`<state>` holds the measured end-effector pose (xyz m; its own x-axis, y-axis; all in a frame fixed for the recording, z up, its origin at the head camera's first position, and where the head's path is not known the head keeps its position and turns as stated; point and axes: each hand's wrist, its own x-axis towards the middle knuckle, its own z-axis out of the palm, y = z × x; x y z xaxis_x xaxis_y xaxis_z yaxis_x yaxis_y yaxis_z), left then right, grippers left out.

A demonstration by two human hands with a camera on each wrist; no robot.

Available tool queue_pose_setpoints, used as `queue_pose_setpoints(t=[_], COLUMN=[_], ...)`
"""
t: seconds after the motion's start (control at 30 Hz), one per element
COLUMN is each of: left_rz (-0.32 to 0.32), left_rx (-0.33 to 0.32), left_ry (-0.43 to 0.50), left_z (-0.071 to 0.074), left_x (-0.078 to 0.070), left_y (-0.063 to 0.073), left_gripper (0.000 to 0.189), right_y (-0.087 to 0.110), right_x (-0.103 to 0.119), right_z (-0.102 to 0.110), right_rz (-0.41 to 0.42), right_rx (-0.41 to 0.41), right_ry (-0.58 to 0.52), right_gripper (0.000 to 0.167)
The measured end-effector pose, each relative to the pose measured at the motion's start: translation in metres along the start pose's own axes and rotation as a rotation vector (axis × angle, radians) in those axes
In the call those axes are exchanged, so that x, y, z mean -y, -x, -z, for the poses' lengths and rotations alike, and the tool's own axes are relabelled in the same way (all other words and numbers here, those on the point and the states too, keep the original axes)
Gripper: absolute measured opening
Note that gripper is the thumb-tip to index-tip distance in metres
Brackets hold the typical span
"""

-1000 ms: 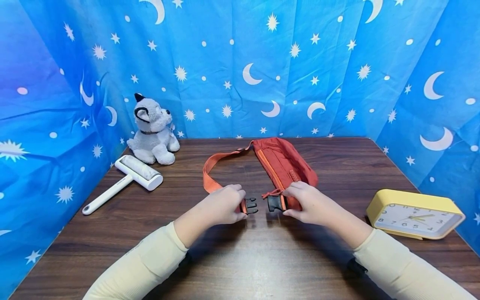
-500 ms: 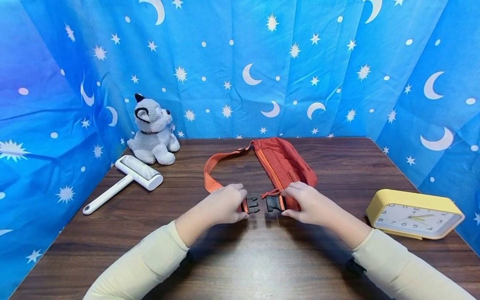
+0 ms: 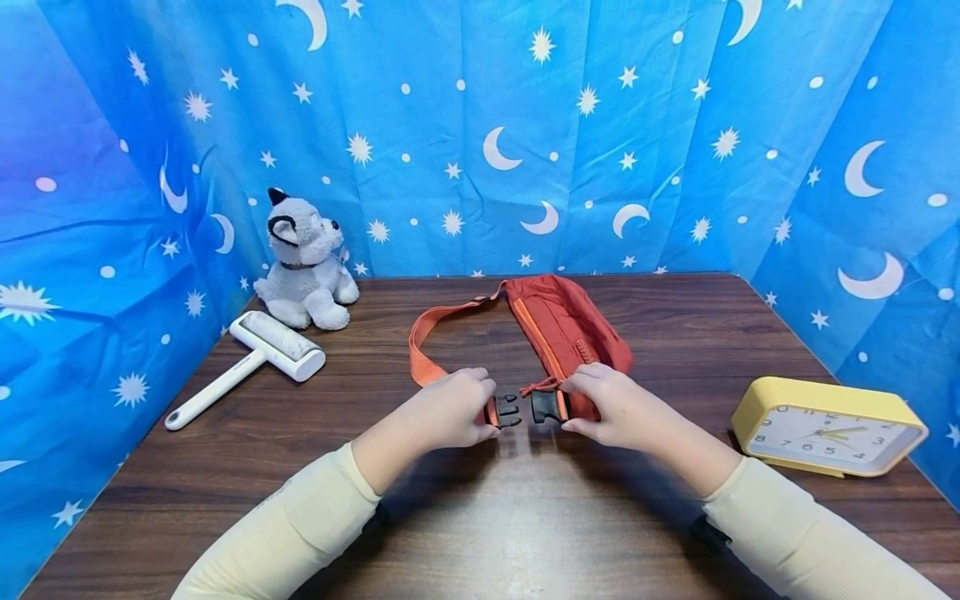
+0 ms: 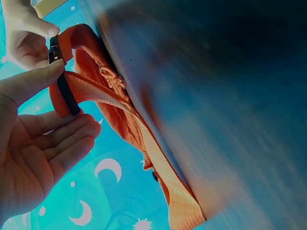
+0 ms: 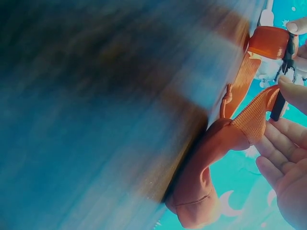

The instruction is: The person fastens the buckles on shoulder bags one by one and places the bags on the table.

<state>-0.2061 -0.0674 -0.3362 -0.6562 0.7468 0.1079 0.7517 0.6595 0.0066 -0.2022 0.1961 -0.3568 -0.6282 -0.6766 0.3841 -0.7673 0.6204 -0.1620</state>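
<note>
A red-orange waist bag lies on the table, its orange strap looping out to the left. My left hand pinches the black pronged buckle half at the strap's end between thumb and fingers. Opposite it, my right hand pinches the black socket half beside the bag's near end. The two halves face each other, a small gap apart, just above the table. In the left wrist view, thumb and fingertips hold the pronged half's edges, with orange webbing trailing away.
A grey plush dog sits at the back left, with a white lint roller in front of it. On the right stands a yellow alarm clock. A blue star-patterned curtain surrounds the wooden table.
Both hands have drawn slightly toward each other, narrowing the gap between the buckle halves. The bag's near end has shifted a little to the left.
</note>
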Motion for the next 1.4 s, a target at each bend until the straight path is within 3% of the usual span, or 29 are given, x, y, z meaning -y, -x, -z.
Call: queue_pose_setpoints(t=[1.4], left_rz=[-0.008], left_rx=[0.004], left_ry=[0.016], left_z=[0.0000], left_x=[-0.0027], left_y=[-0.0015], left_gripper=[0.030], right_y=[-0.0029], right_x=[0.0020], right_z=[-0.0020], right_rz=[0.025], right_rx=[0.006], right_ry=[-0.008], right_gripper=[0.036])
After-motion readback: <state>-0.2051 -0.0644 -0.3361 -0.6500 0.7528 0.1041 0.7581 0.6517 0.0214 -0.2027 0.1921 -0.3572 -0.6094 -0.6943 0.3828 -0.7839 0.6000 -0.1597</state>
